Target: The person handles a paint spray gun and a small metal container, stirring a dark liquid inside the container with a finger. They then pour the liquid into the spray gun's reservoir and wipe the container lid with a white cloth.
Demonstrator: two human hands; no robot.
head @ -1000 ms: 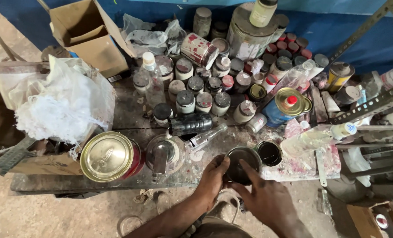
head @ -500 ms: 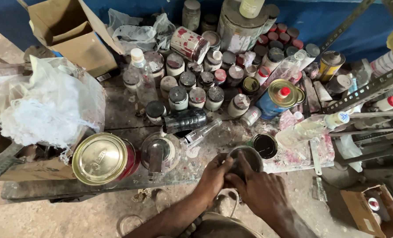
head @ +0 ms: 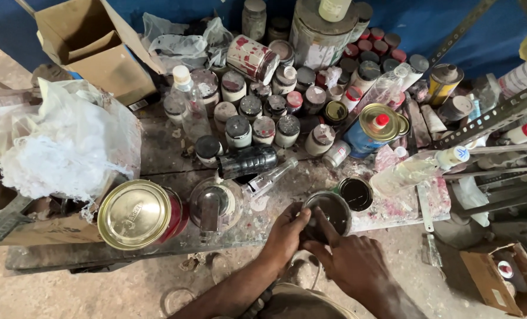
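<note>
Fingers of the left hand (head: pixel 287 227) are clamping the rim of the small open tin (head: pixel 328 214), and the right hand (head: pixel 349 263) is pressing extended fingers onto it. The tin is sitting at the workbench (head: pixel 163 159) front edge, beside a dark-filled open tin (head: pixel 356 194).

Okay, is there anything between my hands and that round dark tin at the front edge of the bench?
Nothing visible. The left hand grips the round dark tin on its side, and the right hand has fingers across its top. The small open can sits behind it, beyond both hands.
</note>
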